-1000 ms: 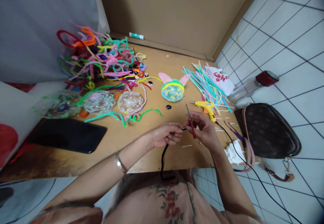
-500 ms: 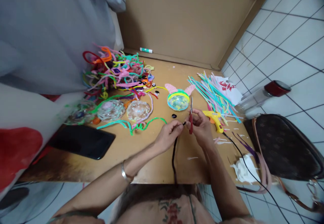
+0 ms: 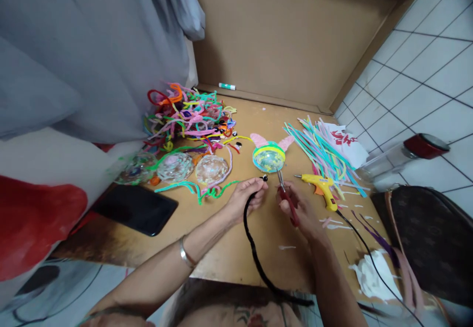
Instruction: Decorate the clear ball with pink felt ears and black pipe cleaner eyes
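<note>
Tabletop (image 3: 221, 258), white tiles (image 3: 436, 83), left hand (image 3: 246, 198) pinching black pipe cleaner (image 3: 253, 249) (right hand (image 3: 303, 211) gripping scissors (image 3: 288, 204))

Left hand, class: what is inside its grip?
In the left hand is a black strand; its long loose end shows, curving downward. The gripped stretch is covered, so it cannot be seen.

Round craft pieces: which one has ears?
The rightmost piece, yellow-banded, with two pink ears; the three round pieces to its left show none.

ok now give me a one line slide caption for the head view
Left hand holding a black pipe cleaner, right hand holding red-handled scissors, a yellow glue gun lying nearby.
</note>
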`<action>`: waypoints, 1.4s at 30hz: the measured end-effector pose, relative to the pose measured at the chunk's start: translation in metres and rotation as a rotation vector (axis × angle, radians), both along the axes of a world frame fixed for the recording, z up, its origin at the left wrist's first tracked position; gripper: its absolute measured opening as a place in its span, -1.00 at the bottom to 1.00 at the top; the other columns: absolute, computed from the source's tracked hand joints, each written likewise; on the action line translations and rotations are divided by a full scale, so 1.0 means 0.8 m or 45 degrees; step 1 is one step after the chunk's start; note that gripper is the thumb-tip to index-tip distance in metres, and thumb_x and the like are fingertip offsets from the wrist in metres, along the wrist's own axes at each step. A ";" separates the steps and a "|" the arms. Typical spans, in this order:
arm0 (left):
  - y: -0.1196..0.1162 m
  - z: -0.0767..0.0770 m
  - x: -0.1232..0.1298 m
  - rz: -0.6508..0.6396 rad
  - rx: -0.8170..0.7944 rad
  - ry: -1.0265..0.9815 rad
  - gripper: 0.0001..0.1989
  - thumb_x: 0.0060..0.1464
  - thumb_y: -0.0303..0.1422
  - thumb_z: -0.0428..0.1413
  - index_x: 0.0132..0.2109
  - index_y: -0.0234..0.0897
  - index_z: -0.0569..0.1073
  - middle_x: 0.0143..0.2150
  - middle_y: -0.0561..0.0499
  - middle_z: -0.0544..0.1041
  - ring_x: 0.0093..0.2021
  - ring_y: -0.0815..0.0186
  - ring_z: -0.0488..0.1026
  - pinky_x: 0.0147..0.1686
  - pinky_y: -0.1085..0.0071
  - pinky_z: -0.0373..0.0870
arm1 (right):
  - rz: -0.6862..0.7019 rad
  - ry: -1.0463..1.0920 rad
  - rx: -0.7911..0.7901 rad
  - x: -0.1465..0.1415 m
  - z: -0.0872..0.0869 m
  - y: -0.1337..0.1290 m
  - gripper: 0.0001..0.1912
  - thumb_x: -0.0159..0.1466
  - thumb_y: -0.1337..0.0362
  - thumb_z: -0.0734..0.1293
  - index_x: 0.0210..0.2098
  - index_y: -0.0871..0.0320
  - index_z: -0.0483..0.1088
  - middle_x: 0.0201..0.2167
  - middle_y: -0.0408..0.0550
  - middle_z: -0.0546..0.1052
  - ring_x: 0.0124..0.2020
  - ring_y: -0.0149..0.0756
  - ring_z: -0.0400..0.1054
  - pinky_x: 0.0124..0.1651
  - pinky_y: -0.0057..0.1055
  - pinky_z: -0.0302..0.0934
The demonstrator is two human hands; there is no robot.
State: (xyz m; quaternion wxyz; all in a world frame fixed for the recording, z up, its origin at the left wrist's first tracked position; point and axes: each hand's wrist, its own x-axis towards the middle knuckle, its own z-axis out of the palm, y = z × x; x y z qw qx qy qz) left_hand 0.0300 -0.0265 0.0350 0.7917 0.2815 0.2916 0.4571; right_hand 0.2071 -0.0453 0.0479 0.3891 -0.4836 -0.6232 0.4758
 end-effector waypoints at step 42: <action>-0.005 -0.005 0.002 -0.170 -0.044 -0.086 -0.67 -0.12 -0.21 0.29 -0.44 -0.34 0.33 -0.64 0.23 0.09 -0.67 0.59 0.00 -0.68 0.63 -0.18 | -0.177 0.181 0.090 0.001 -0.016 -0.004 -0.53 0.14 -0.17 0.34 -0.16 0.04 0.33 -0.50 -0.19 0.28 -0.49 -0.34 0.16 -0.42 -0.38 0.09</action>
